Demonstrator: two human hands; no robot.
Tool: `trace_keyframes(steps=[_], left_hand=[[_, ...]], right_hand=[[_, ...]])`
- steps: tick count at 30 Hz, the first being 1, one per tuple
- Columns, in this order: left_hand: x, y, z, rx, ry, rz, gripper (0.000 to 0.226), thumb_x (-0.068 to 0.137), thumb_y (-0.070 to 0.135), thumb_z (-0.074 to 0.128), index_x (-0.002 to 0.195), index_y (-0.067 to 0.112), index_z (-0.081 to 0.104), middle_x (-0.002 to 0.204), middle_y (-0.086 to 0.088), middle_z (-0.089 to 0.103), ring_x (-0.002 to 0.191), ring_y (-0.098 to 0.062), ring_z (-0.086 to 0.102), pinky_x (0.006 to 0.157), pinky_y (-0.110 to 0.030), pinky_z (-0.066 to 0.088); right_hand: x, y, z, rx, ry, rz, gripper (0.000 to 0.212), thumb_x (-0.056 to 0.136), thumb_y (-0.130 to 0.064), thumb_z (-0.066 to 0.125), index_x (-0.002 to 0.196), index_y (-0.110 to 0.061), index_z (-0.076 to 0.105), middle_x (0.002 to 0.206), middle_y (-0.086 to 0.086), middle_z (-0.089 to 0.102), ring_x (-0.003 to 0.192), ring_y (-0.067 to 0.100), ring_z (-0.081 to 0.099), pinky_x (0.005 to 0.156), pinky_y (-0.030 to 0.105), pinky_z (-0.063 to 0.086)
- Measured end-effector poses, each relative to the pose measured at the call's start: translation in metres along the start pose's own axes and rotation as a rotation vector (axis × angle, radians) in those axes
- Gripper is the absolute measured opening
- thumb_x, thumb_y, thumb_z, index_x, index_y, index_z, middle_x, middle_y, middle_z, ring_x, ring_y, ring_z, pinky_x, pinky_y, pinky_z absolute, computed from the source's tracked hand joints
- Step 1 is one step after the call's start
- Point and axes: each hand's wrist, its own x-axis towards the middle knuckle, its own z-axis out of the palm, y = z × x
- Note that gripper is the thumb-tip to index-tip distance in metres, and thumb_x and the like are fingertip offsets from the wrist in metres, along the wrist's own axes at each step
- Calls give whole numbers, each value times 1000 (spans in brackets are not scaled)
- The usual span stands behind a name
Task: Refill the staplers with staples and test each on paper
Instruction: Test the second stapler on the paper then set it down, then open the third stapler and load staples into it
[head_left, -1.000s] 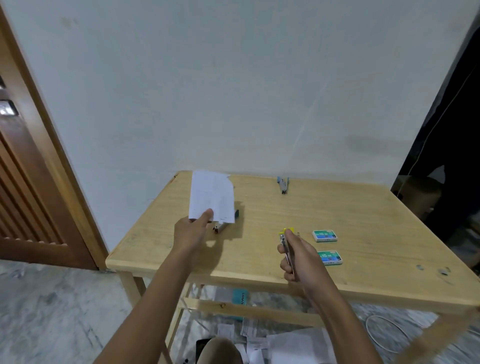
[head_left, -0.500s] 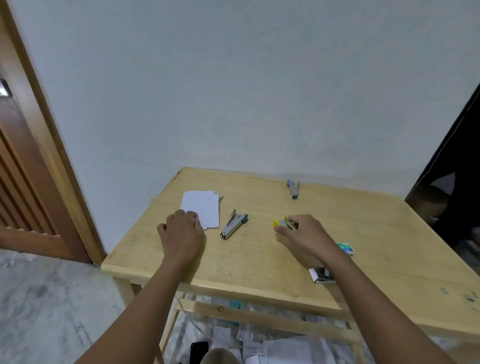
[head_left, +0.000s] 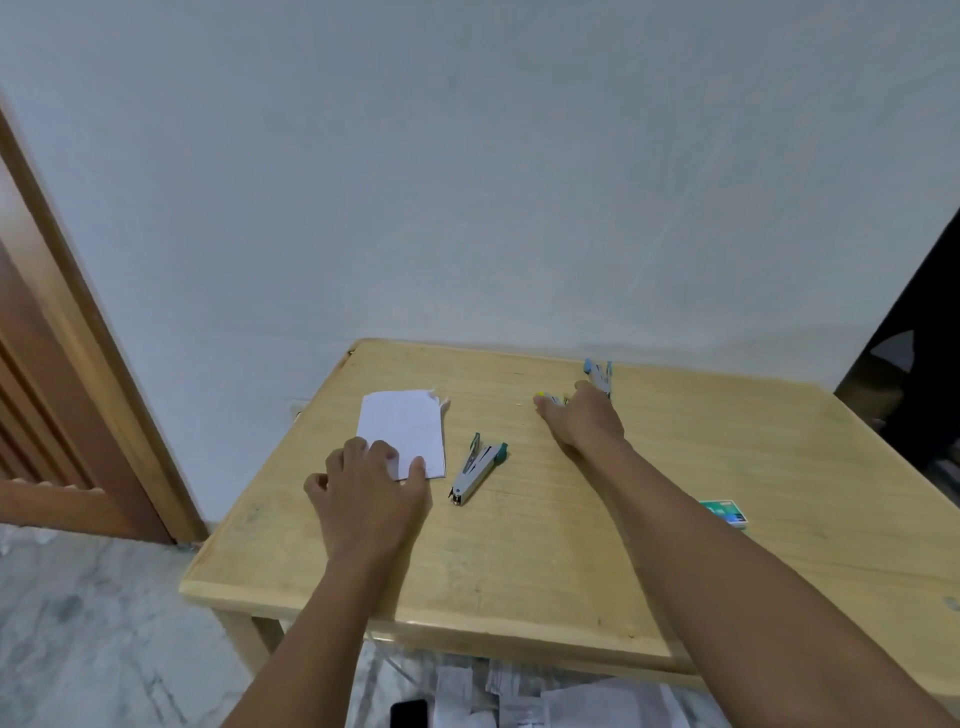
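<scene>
A white paper (head_left: 402, 428) lies flat on the left part of the wooden table (head_left: 519, 561). My left hand (head_left: 371, 480) rests palm down on its near edge, with bent fingers and thumb pressing it. A green-tipped stapler (head_left: 478, 470) lies open just right of the paper, touched by neither hand. My right hand (head_left: 584, 418) reaches to the far side and covers a yellow-tipped stapler (head_left: 544, 399); only its tip shows. A blue stapler (head_left: 598, 373) lies by the wall just beyond that hand. A green staple box (head_left: 723, 512) peeks out right of my right forearm.
The table stands against a white wall (head_left: 467, 182). A wooden door frame (head_left: 78, 364) rises at the left. Papers (head_left: 519, 696) and a dark phone-like object (head_left: 409, 713) lie on the marble floor under the table's front edge.
My left hand laid the raised paper flat on the table and stayed on it. My right hand carried the yellow stapler from the near edge to the far side, next to the blue stapler.
</scene>
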Motion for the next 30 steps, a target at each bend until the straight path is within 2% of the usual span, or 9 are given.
trace_keyframes(steps=[1,3,7,10,15,18,21,26,30], left_hand=[[0,0,0,3,-1,-1,32,89,49,51,106,25,64,123,6,54,123,-19,43,103,-43,23],[0,0,0,6,0,-1,33,89,49,51,106,25,64,124,5,54,123,-19,43,103,-44,23],[-1,1,-1,-5,5,-2,32,89,48,51,106,25,63,124,5,54,123,-19,42,103,-43,22],[-1,3,-3,-3,-4,-5,31,90,47,50,107,24,63,125,5,53,124,-19,41,104,-43,22],[-4,4,-5,1,-17,-12,31,90,47,50,107,24,63,125,5,53,124,-20,41,103,-43,22],[-3,5,-6,1,-16,-18,31,90,48,50,107,25,63,125,5,53,124,-19,41,103,-42,22],[-3,5,-6,3,-17,-16,31,90,48,51,107,25,63,126,5,53,125,-19,41,104,-42,22],[-2,4,-4,3,-6,-14,31,90,48,51,106,26,63,126,6,52,124,-19,41,103,-42,22],[0,2,-1,12,-9,-12,33,89,50,51,108,26,63,126,6,52,124,-19,42,103,-42,23]], right_hand=[[-2,0,-3,5,-27,-2,66,89,-50,59,140,-11,42,137,10,53,116,29,57,75,31,40],[-10,6,-9,-26,-78,-62,63,88,-36,62,143,-15,40,134,9,55,110,27,58,74,30,42],[-22,33,-14,-49,-111,-182,45,89,-18,64,133,-16,57,131,6,60,111,23,59,78,26,40],[-18,35,-12,6,-59,-177,40,91,-19,65,130,-14,61,127,7,64,111,24,61,83,27,43],[-8,25,-6,-82,22,-182,23,95,-28,59,113,-17,68,107,2,71,100,24,64,75,32,49],[2,19,-5,-140,67,-157,23,97,-29,53,111,-20,69,109,3,70,100,26,64,76,33,49],[10,14,-4,-169,66,-124,28,101,-29,48,123,-23,64,122,4,66,109,29,62,77,32,45],[21,12,-2,-256,-14,-131,35,103,-30,37,134,-30,55,127,6,59,109,29,60,71,32,43],[20,9,-7,-241,-69,-103,50,101,-35,39,150,-26,30,141,12,48,117,32,55,76,36,45]])
